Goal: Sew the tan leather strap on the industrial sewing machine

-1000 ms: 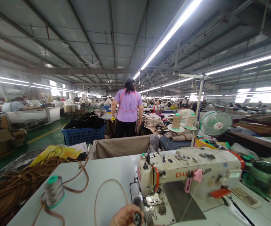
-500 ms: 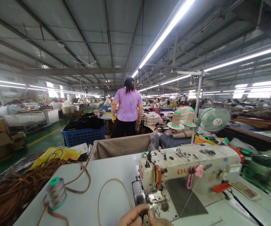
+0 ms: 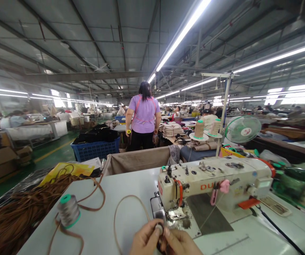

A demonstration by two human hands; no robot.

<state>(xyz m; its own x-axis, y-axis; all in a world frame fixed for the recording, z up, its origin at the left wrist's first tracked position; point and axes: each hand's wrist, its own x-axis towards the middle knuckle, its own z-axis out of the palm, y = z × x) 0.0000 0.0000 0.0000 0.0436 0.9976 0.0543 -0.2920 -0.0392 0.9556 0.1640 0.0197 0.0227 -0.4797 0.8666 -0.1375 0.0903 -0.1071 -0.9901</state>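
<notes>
Both hands meet at the near edge of the table (image 3: 110,212), just in front of the sewing machine (image 3: 213,186). The left hand (image 3: 144,242) and right hand (image 3: 180,244) pinch a small dark bobbin (image 3: 159,229) between their fingertips. A spool (image 3: 68,211) stands to the left, among brown cord (image 3: 17,216).

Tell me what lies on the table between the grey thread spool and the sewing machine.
In the head view, a loop of tan strap lies on the white table between the thread spool and the sewing machine; otherwise that stretch is bare.
</notes>
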